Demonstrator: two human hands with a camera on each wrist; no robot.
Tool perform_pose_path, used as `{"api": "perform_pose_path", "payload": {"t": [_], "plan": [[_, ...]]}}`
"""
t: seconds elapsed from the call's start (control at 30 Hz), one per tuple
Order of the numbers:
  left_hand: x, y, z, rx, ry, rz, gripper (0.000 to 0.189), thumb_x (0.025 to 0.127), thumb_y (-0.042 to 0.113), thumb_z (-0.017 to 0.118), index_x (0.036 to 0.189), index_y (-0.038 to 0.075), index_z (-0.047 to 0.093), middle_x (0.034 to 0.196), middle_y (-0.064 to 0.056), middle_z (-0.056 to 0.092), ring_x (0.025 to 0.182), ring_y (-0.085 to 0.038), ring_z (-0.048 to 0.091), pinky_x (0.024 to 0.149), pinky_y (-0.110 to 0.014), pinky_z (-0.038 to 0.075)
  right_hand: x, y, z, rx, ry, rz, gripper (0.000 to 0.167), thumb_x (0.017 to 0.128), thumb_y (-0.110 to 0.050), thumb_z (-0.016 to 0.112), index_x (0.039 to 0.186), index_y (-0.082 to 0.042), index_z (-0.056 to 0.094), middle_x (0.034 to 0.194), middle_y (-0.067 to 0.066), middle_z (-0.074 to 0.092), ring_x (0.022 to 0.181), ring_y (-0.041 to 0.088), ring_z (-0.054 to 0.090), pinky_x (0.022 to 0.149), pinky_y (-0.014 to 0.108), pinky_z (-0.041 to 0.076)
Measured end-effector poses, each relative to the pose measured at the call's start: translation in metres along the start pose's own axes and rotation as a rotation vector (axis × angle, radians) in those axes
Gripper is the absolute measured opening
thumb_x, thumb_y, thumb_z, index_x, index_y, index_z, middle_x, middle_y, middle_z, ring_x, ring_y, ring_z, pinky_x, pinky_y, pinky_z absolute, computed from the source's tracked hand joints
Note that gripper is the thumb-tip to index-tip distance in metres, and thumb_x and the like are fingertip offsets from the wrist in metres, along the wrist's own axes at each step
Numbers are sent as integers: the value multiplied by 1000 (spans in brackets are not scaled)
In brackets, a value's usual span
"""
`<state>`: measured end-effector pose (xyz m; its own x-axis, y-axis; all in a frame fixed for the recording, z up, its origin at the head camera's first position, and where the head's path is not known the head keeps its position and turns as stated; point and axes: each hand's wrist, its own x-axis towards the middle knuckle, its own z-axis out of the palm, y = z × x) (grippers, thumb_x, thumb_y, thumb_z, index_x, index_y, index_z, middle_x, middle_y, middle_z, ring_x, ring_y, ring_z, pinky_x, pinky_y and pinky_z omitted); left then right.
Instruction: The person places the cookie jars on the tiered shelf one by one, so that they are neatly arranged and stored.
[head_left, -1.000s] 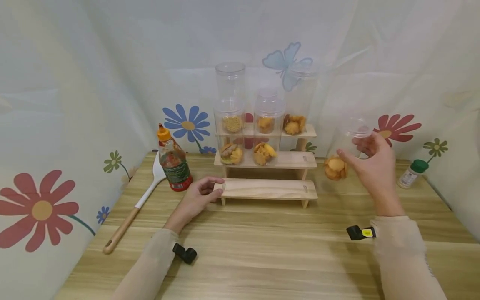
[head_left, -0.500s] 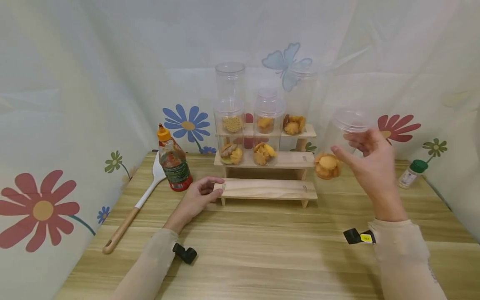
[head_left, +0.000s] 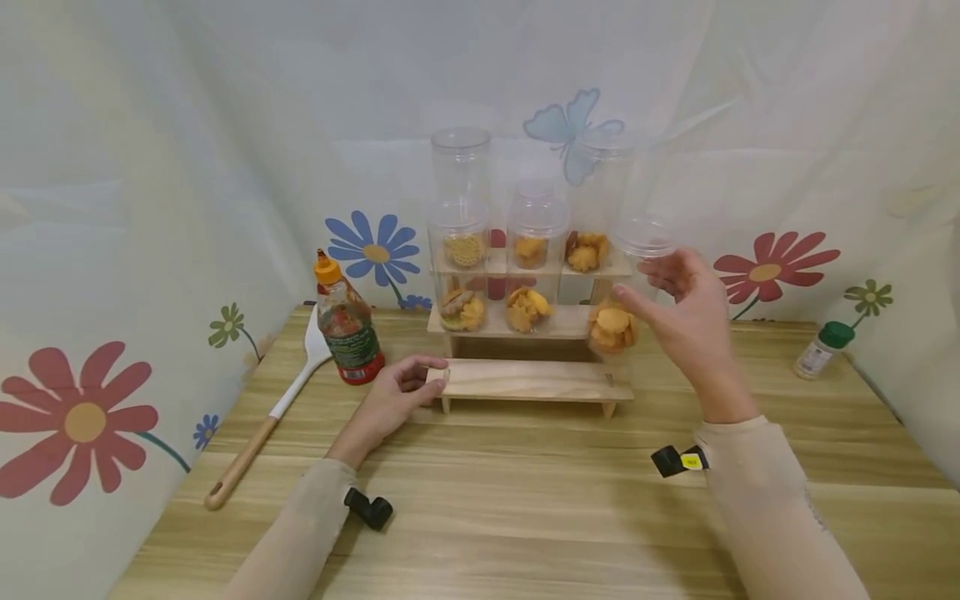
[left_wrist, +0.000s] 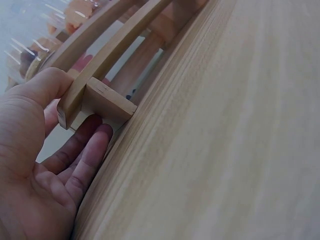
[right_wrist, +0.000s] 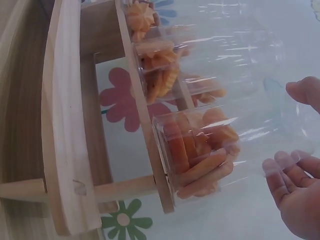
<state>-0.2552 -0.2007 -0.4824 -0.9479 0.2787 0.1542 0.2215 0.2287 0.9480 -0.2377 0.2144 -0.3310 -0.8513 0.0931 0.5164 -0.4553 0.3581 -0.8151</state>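
A three-tier wooden display stand (head_left: pixel 525 379) stands on the table. My left hand (head_left: pixel 393 400) grips the left end of its lowest board, thumb above and fingers under the edge beside the leg (left_wrist: pixel 107 100). My right hand (head_left: pixel 690 325) holds a clear lidded jar (head_left: pixel 645 242) by its upper part, thumb on one side and fingers on the other. Round orange cookies (head_left: pixel 613 327) fill the jar's bottom. Its base is at the right end of the middle board; whether it touches the wood I cannot tell.
Two cookie jars (head_left: pixel 531 308) share the middle board. Three more, including a tall jar (head_left: pixel 588 250), stand on the top board. To the left are a sauce bottle (head_left: pixel 351 333) and a white spatula (head_left: pixel 292 387). A green-capped shaker (head_left: pixel 823 350) stands far right.
My right hand has carried the cookie jar leftward, from beside the stand to the right end of the middle board. My left hand has stayed on the lowest board.
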Motion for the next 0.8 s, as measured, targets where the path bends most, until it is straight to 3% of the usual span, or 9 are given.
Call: {"api": "perform_pose_path", "payload": {"t": [0.2, 0.33, 0.5, 0.8], "plan": [[2, -1, 0, -2, -16, 10, 32, 109, 16, 76, 140, 9, 74, 119, -16, 73, 98, -22, 74, 83, -30, 65, 12, 4, 15, 8, -42, 21, 60, 96, -19, 92, 141, 3, 59, 135, 10, 65, 133, 25, 63, 121, 35, 49], [2, -1, 0, 5, -13, 10, 31, 108, 16, 77, 139, 9, 74, 118, -15, 73, 98, -22, 74, 82, -30, 65, 17, 6, 22, -44, -38, 29, 69, 95, -25, 94, 148, 3, 58, 144, 18, 66, 137, 32, 64, 121, 42, 50], [2, -1, 0, 4, -11, 14, 31, 109, 17, 76, 139, 9, 74, 118, -16, 73, 97, -23, 73, 82, -31, 65, 17, 6, 26, -111, -10, 42, 76, 92, -30, 95, 150, 2, 60, 141, 20, 70, 132, 34, 69, 117, 47, 54], [0, -2, -2, 0, -4, -1, 31, 109, 17, 76, 139, 10, 74, 119, -16, 73, 98, -23, 74, 82, -31, 65, 7, 15, 29, -128, -56, 120, 81, 92, -35, 95, 156, -1, 57, 146, 18, 69, 132, 37, 70, 114, 50, 56]]}}
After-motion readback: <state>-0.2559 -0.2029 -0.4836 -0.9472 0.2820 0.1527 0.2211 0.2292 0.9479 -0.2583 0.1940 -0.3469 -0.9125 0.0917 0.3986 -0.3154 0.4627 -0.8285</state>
